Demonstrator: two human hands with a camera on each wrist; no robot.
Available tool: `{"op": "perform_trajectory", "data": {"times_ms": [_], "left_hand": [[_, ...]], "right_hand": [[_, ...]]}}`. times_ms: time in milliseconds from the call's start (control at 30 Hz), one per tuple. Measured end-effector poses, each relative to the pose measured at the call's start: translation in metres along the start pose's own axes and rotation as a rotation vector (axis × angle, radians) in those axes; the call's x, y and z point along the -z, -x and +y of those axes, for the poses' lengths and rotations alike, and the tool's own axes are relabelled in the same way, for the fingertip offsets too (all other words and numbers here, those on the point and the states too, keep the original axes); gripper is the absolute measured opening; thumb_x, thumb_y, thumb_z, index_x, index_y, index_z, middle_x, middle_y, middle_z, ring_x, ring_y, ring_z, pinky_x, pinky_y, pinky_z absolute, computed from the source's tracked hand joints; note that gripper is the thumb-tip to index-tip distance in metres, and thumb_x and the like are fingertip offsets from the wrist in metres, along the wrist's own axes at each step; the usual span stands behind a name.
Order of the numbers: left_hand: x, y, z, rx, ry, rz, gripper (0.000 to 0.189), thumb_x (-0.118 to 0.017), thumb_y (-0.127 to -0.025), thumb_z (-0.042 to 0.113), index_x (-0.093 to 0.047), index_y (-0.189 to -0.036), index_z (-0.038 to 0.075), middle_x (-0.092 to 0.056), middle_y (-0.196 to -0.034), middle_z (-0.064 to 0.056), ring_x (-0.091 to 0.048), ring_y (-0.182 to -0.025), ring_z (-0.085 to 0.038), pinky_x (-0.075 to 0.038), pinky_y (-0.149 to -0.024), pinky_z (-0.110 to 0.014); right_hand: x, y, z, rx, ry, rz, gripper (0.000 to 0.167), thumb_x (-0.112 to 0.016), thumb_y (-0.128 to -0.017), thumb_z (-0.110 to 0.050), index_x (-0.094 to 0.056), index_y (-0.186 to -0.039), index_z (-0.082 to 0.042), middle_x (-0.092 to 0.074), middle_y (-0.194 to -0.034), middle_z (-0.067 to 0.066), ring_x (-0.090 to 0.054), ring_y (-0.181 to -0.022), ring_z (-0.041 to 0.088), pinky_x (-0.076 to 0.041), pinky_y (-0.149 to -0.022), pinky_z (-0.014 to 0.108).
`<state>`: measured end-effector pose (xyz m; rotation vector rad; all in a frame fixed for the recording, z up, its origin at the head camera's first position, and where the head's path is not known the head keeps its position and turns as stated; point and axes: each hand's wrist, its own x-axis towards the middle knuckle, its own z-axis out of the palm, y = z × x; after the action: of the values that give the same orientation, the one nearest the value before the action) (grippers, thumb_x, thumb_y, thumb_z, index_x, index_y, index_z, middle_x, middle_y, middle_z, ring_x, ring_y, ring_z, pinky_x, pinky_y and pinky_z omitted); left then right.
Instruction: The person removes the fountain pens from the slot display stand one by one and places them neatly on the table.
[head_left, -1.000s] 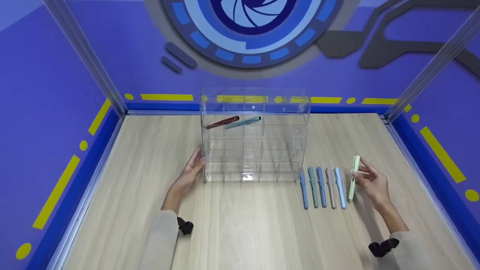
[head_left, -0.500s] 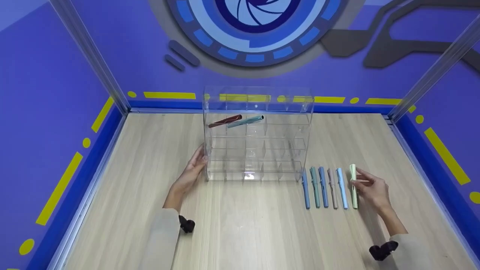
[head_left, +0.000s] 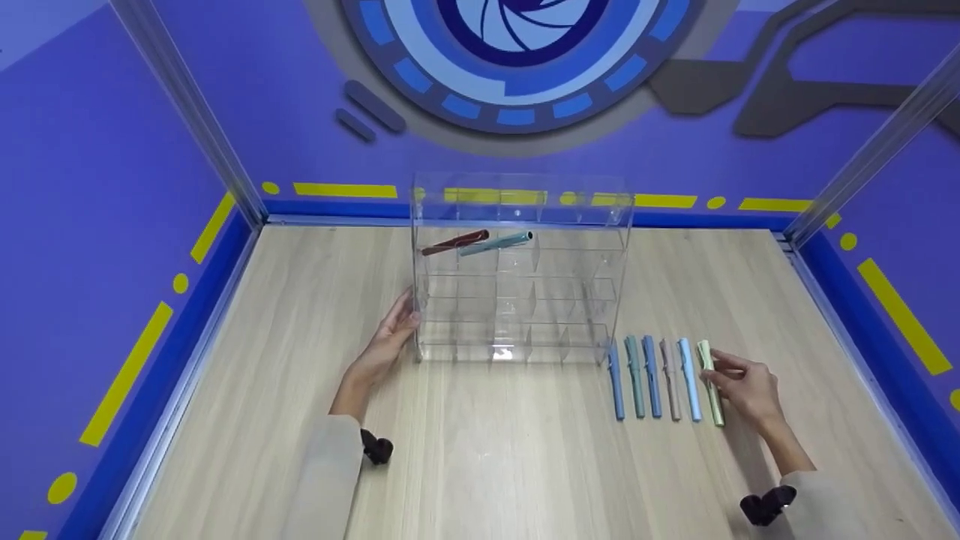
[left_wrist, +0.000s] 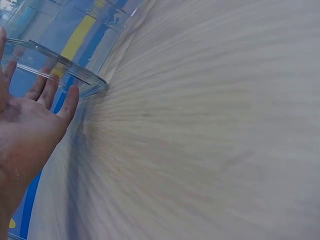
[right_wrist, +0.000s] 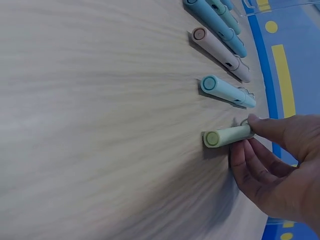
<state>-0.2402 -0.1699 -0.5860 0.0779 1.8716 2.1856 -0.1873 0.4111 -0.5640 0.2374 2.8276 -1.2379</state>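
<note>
A clear acrylic rack with rows of compartments [head_left: 555, 300] stands upright at the back of the table. A dark red pen [head_left: 455, 242] and a teal pen [head_left: 500, 244] lie slanted in its upper left part. My left hand [head_left: 384, 349] touches the rack's left side, low down, with its fingers extended. At the right, my right hand [head_left: 752, 391] pinches a light green pen [head_left: 716, 405] between thumb and fingers, near its clip end. That pen lies on the tabletop at the right end of a row, beside a light blue pen [right_wrist: 225, 90].
Left of the light blue pen lie a mauve pen [head_left: 671, 386], a blue pen [head_left: 653, 386], a green pen [head_left: 636, 386] and another blue pen [head_left: 616, 390], close to the rack's front right corner. Purple-blue panels [head_left: 315, 161] enclose the table's back and sides.
My right hand has lowered the light green pen from above the table to the row's right end, still holding it. The left hand has stayed at the rack's side.
</note>
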Motion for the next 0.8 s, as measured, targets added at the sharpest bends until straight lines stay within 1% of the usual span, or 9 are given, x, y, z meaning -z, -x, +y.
{"op": "perform_trajectory", "data": {"times_ms": [67,200,267,433,500,567,800], "left_hand": [[0.0,-0.0004,-0.0002,-0.008,0.003,-0.001,0.073,-0.05,-0.109,0.028,-0.007,-0.166,0.016,-0.001,-0.174,-0.014,-0.001,-0.162,-0.031,-0.006,-0.133,-0.043],[0.0002,-0.0007,-0.0004,-0.012,0.012,-0.001,0.074,-0.051,-0.109,0.028,-0.006,-0.166,0.015,-0.002,-0.174,-0.014,-0.001,-0.161,-0.031,-0.005,-0.133,-0.044],[0.0,-0.0007,-0.0004,-0.009,0.013,-0.005,0.074,-0.051,-0.109,0.028,-0.007,-0.166,0.016,-0.003,-0.174,-0.014,-0.002,-0.162,-0.03,-0.006,-0.133,-0.043],[0.0013,0.0014,0.0,0.025,-0.02,0.0,0.073,-0.052,-0.108,0.033,-0.009,-0.166,0.022,-0.006,-0.174,-0.008,-0.003,-0.162,-0.028,-0.008,-0.133,-0.042],[0.0014,0.0018,-0.0006,0.032,-0.025,0.003,0.073,-0.052,-0.107,0.034,-0.009,-0.166,0.024,-0.007,-0.174,-0.007,-0.003,-0.162,-0.027,-0.008,-0.133,-0.042],[0.0011,0.0015,-0.001,0.022,-0.021,0.001,0.073,-0.052,-0.107,0.033,-0.01,-0.166,0.022,-0.006,-0.174,-0.007,-0.002,-0.162,-0.027,-0.008,-0.133,-0.043],[0.001,-0.0003,-0.0026,0.02,0.002,0.006,0.075,-0.055,-0.106,0.035,-0.011,-0.166,0.025,-0.005,-0.174,-0.006,0.0,-0.162,-0.025,-0.005,-0.133,-0.041]], "right_hand": [[0.0,-0.0006,-0.0002,0.004,0.019,0.005,0.05,-0.072,-0.096,-0.012,-0.057,-0.14,0.006,-0.066,-0.125,0.035,-0.061,-0.081,-0.014,-0.059,-0.068,0.013],[-0.0008,-0.0017,-0.0009,0.009,0.043,0.011,0.048,-0.073,-0.095,-0.011,-0.059,-0.138,0.006,-0.067,-0.123,0.034,-0.069,-0.087,-0.001,-0.059,-0.066,0.014],[-0.0007,-0.0015,-0.0014,0.013,0.053,0.017,0.047,-0.072,-0.095,-0.01,-0.059,-0.138,0.006,-0.067,-0.122,0.034,-0.068,-0.085,-0.003,-0.058,-0.064,0.014],[-0.0021,0.0001,-0.0012,0.038,0.023,0.028,0.047,-0.071,-0.096,-0.009,-0.059,-0.137,0.009,-0.067,-0.119,0.035,-0.055,-0.077,-0.02,-0.058,-0.061,0.015],[-0.002,0.0003,-0.0007,0.044,0.007,0.03,0.046,-0.071,-0.096,-0.009,-0.059,-0.136,0.011,-0.068,-0.117,0.035,-0.055,-0.076,-0.02,-0.059,-0.06,0.016],[-0.0021,-0.0001,-0.0007,0.043,0.0,0.031,0.045,-0.072,-0.096,-0.009,-0.059,-0.134,0.011,-0.068,-0.115,0.034,-0.057,-0.076,-0.018,-0.059,-0.06,0.016],[-0.0026,-0.002,-0.001,0.027,0.018,0.022,0.044,-0.069,-0.097,-0.01,-0.059,-0.134,0.011,-0.068,-0.113,0.031,-0.058,-0.077,-0.013,-0.059,-0.06,0.017]]}}
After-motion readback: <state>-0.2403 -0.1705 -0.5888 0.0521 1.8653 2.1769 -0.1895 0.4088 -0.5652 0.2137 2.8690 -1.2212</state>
